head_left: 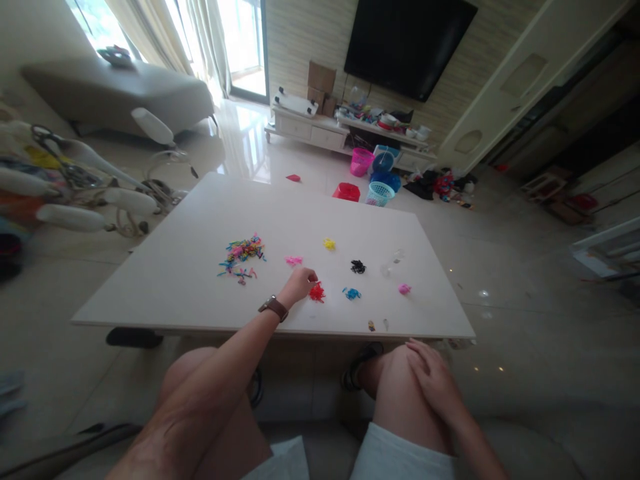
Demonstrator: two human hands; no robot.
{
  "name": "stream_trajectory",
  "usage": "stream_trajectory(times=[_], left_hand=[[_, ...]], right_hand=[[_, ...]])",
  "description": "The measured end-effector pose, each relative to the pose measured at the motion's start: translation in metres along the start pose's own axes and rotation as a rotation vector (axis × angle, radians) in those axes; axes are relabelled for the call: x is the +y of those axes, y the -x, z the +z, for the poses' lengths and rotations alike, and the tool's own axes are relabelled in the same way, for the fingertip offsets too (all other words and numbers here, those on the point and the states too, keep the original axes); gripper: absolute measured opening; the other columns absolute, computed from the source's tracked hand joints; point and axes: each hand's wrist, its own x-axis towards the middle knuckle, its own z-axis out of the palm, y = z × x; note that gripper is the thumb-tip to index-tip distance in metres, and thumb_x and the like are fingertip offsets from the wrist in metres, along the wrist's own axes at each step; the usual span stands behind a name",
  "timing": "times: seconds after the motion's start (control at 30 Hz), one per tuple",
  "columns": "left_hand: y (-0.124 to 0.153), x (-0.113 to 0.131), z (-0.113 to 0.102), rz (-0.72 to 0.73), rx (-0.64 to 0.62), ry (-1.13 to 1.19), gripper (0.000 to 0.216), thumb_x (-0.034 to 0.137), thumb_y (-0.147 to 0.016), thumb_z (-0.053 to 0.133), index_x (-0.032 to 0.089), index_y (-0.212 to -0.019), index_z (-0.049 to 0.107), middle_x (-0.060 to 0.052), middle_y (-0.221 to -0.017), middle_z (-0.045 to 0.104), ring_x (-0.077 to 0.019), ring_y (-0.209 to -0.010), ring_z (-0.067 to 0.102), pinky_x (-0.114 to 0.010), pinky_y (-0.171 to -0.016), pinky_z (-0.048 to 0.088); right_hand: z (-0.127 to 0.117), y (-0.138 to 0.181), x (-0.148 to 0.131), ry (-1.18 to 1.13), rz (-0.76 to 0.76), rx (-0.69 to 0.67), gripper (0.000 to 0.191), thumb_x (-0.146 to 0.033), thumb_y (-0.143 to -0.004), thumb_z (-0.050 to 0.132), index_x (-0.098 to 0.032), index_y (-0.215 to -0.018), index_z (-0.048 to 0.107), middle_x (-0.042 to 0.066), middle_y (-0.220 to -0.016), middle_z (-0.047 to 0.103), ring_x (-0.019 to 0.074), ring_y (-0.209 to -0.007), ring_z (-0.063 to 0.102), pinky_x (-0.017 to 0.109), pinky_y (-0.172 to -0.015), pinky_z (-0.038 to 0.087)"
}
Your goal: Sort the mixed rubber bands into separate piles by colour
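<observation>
My left hand [299,283], with a brown watch on the wrist, reaches over the white table [175,280]. Its fingers are curled together just left of a small red heap [317,292]; whether they pinch anything is hidden. A mixed pile of small coloured pieces [241,257] lies to the left. Sorted little heaps lie around: pink [294,261], yellow [329,244], black [357,267], blue [352,293], magenta [404,289]. My right hand [433,377] rests flat on my right knee, fingers stretched out, holding nothing.
Coloured plastic baskets [377,180] and a red tub [347,192] stand on the floor beyond the table. A grey sofa [115,93] is far left. A TV [407,40] hangs above a cluttered low cabinet [345,130]. White-handled objects [75,193] lie left.
</observation>
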Motion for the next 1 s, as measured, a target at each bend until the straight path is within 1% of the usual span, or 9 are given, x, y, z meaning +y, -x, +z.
stream_trajectory(times=[0.13,0.23,0.33,0.5,0.63,0.77,0.87,0.93,1.0], left_hand=[[0.001,-0.001,0.008,-0.030,0.022,-0.013,0.008,0.011,-0.064,0.073,0.017,-0.068,0.071,-0.008,-0.073,0.071,-0.0192,-0.068,0.060,-0.035,-0.076,0.049],[0.001,0.003,0.007,-0.048,0.045,0.035,0.013,0.012,-0.058,0.078,0.018,-0.066,0.070,-0.008,-0.073,0.070,-0.0197,-0.068,0.060,-0.036,-0.078,0.049],[0.001,0.011,-0.001,-0.034,0.093,0.096,0.016,0.014,-0.055,0.080,0.019,-0.068,0.072,-0.007,-0.073,0.070,-0.0198,-0.068,0.060,-0.036,-0.077,0.049],[0.006,0.019,-0.021,-0.094,0.116,0.152,0.013,0.024,-0.063,0.080,0.017,-0.066,0.069,-0.003,-0.062,0.065,-0.0169,-0.061,0.058,-0.032,-0.066,0.047],[0.011,0.024,-0.028,-0.124,0.124,0.386,0.023,0.035,-0.065,0.081,0.016,-0.069,0.068,-0.006,-0.067,0.068,-0.0175,-0.065,0.064,-0.032,-0.067,0.052],[0.012,0.032,-0.027,-0.159,0.096,0.676,0.037,0.041,-0.061,0.086,0.013,-0.079,0.069,-0.008,-0.076,0.071,-0.0181,-0.072,0.069,-0.038,-0.079,0.057],[0.010,0.037,-0.028,-0.196,0.074,0.794,0.043,0.039,-0.056,0.090,0.012,-0.083,0.069,-0.009,-0.079,0.072,-0.0187,-0.078,0.071,-0.040,-0.088,0.056],[0.008,0.039,-0.030,-0.215,0.056,0.826,0.043,0.035,-0.055,0.091,0.011,-0.084,0.069,-0.009,-0.080,0.073,-0.0188,-0.080,0.071,-0.040,-0.090,0.056],[0.005,0.041,-0.033,-0.226,0.043,0.832,0.042,0.032,-0.056,0.091,0.011,-0.086,0.070,-0.008,-0.080,0.072,-0.0188,-0.079,0.072,-0.040,-0.091,0.056]], right_hand=[[0.003,0.012,-0.016,0.158,-0.038,-0.006,0.039,-0.044,-0.092,0.048,-0.024,-0.112,0.074,0.011,-0.129,0.067,0.0317,-0.128,0.055,0.052,-0.112,0.041],[0.005,0.011,-0.032,0.284,-0.037,0.005,0.033,-0.042,-0.090,0.051,-0.025,-0.107,0.075,0.009,-0.127,0.069,0.0332,-0.129,0.052,0.053,-0.109,0.040],[0.005,0.007,-0.045,0.336,-0.031,0.007,0.028,-0.038,-0.091,0.051,-0.027,-0.100,0.075,0.007,-0.119,0.072,0.0313,-0.122,0.055,0.049,-0.103,0.043],[0.005,-0.004,-0.058,0.382,-0.011,-0.045,0.020,-0.036,-0.090,0.054,-0.026,-0.086,0.071,0.007,-0.102,0.074,0.0282,-0.104,0.060,0.043,-0.089,0.044],[0.011,-0.017,-0.068,0.374,-0.083,-0.030,0.018,-0.031,-0.090,0.054,-0.024,-0.083,0.070,0.007,-0.096,0.073,0.0254,-0.098,0.062,0.039,-0.086,0.041],[0.021,-0.052,-0.097,0.289,-0.218,0.085,0.016,-0.026,-0.090,0.054,-0.023,-0.087,0.070,0.008,-0.096,0.072,0.0254,-0.098,0.061,0.038,-0.086,0.041],[0.032,-0.095,-0.136,0.059,-0.320,0.151,0.015,-0.024,-0.090,0.054,-0.022,-0.088,0.069,0.008,-0.093,0.071,0.0247,-0.095,0.062,0.037,-0.088,0.044],[0.040,-0.128,-0.163,-0.115,-0.371,0.148,0.013,-0.023,-0.090,0.055,-0.023,-0.089,0.069,0.007,-0.094,0.072,0.0240,-0.095,0.063,0.037,-0.089,0.047],[0.049,-0.161,-0.187,-0.234,-0.386,0.102,0.011,-0.024,-0.089,0.059,-0.023,-0.090,0.069,0.006,-0.093,0.072,0.0224,-0.093,0.064,0.036,-0.086,0.049]])
